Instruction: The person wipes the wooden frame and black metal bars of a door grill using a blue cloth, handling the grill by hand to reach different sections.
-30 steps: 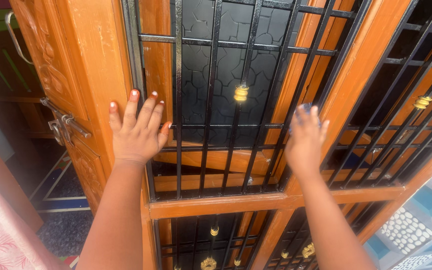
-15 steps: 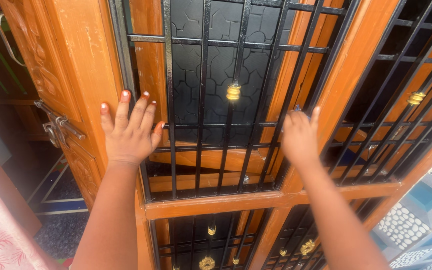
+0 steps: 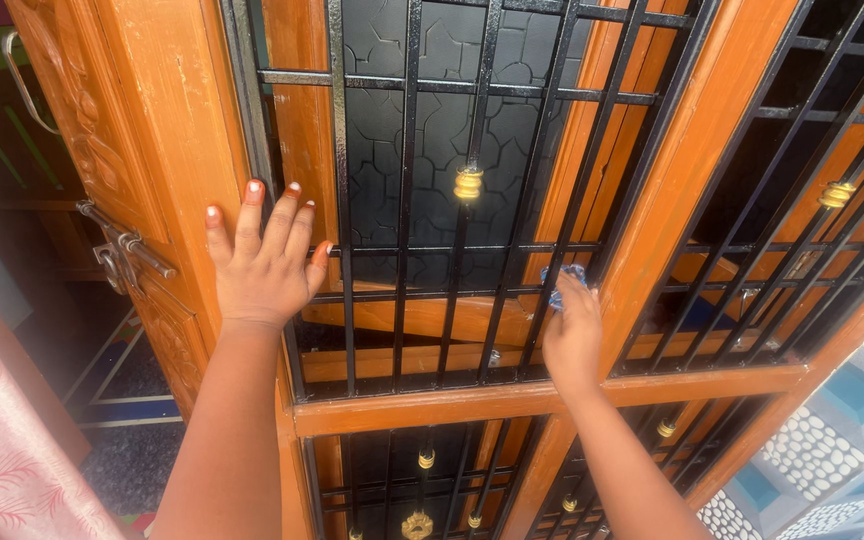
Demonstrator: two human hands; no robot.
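Behind black grille point(image 3: 407, 200), dark glass point(image 3: 442, 130), brass knob point(image 3: 468, 183), orange frame point(image 3: 542, 395)

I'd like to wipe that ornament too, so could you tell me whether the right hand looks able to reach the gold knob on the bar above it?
Probably yes: the right hand, holding a blue cloth, sits below the gold knob, with nothing in front of the black grille between them.

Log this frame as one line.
left hand: flat on wooden frame | right hand: blue cloth on black bar
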